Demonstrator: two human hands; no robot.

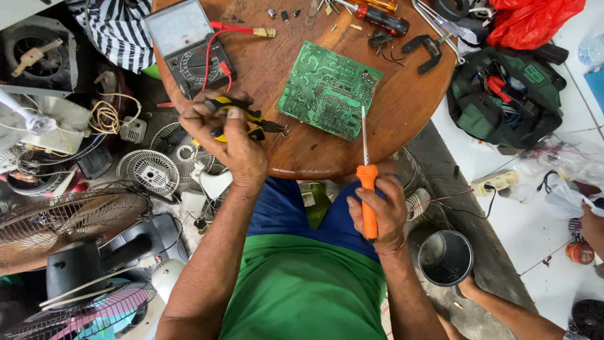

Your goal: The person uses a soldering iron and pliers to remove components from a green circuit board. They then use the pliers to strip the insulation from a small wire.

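Observation:
A green circuit board (328, 90) lies solder side up on a round wooden table (390, 119). My left hand (229, 141) grips yellow-and-black pliers (251, 123), whose jaws pinch a small component just left of the board's near corner. An orange-handled soldering iron (367, 182) is held upright in my right hand (379, 211), at the table's near edge. Its thin tip touches the board near its lower right part.
An analog multimeter (187, 43) with red leads sits at the table's far left. Screwdrivers (380, 16), small parts and a black clamp (423, 47) lie at the far edge. Fan parts (148, 171) crowd the floor to the left; a green tool bag (506, 94) lies right. Another person's arm (503, 308) reaches by a metal pot (445, 257).

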